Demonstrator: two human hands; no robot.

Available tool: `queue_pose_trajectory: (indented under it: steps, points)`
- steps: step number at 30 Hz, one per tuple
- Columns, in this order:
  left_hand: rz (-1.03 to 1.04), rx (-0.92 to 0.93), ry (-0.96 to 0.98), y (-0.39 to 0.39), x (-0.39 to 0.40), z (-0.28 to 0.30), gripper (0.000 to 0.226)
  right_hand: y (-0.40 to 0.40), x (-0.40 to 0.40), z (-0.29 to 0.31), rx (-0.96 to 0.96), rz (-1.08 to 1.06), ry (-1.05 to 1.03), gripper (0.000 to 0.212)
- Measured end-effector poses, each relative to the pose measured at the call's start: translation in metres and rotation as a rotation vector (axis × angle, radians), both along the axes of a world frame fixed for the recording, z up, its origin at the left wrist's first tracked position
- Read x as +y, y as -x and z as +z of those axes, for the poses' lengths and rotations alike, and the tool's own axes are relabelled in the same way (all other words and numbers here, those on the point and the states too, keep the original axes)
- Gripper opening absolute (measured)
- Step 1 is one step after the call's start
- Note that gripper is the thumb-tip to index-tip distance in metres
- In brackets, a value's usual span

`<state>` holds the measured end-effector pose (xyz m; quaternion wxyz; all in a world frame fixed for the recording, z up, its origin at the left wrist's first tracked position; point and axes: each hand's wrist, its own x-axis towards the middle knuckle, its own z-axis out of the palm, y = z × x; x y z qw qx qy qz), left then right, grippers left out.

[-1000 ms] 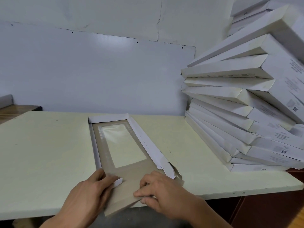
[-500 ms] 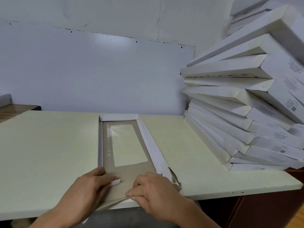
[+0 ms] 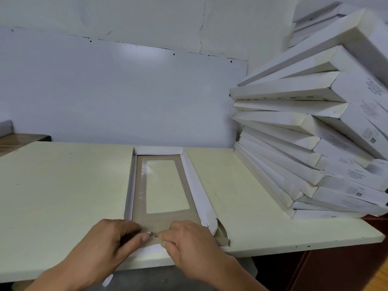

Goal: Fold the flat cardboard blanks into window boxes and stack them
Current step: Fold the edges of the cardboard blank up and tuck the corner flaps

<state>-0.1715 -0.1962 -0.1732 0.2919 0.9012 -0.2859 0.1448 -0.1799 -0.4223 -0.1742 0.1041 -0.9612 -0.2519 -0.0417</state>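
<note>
A long cardboard window box blank lies lengthwise on the cream table, brown inside face up, with a clear film window in its middle. Its far flap and both long side walls stand folded up, white outside. My left hand and my right hand sit side by side at the near end, fingers curled and pinching the near end flap at the table's front edge. A tall leaning stack of folded white boxes fills the right side of the table.
A white wall panel rises right behind the table. A dark wooden surface shows at the far left. The table's front edge runs just under my hands, with dark furniture below at the right.
The blank has turned from slanted to straight and slid slightly right. Both hands moved closer together on the near end flap, folding it in.
</note>
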Motion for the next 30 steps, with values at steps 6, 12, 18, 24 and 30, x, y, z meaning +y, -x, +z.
queue_pose_trajectory:
  steps: [6, 12, 18, 24, 30]
  points:
    - [0.063, -0.055, -0.097, -0.004, 0.003, -0.007, 0.055, -0.005, 0.007, 0.002, 0.02, -0.024, -0.007, 0.021]
    - [0.121, -0.038, -0.184, -0.003, 0.004, -0.006, 0.056, -0.014, 0.015, -0.004, 0.039, -0.051, -0.052, 0.022]
    - [0.127, 0.0, -0.271, -0.001, 0.003, -0.007, 0.034, -0.017, 0.017, -0.002, 0.096, -0.061, -0.122, 0.027]
    - [0.125, 0.005, -0.263, -0.003, 0.002, -0.009, 0.027, -0.017, 0.017, -0.003, 0.076, -0.04, -0.102, 0.031]
    - [0.124, -0.002, -0.262, -0.002, 0.004, -0.012, 0.032, -0.013, 0.016, -0.001, -0.005, -0.03, -0.033, 0.029]
